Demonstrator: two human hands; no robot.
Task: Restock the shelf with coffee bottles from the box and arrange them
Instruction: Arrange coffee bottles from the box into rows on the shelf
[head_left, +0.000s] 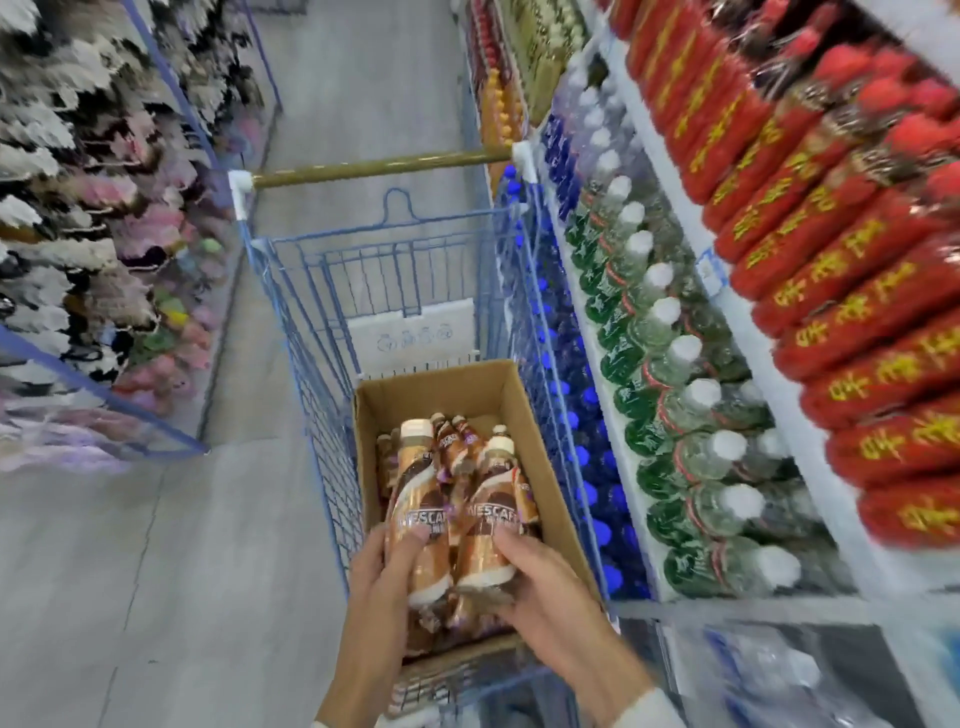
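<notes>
Left hand (382, 574) grasps one brown plastic coffee bottle (415, 499); right hand (540, 577) grasps another (491, 525), over open cardboard box (524, 421) in blue wire cart (322, 332).

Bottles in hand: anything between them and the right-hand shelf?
Yes: left hand and right hand each grip a brown plastic coffee bottle over the open cardboard box; the blue wire cart's right wall stands between them and the white shelf, whose visible rows look full.

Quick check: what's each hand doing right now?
Left hand: holding a coffee bottle.
Right hand: holding a second bottle.
</notes>
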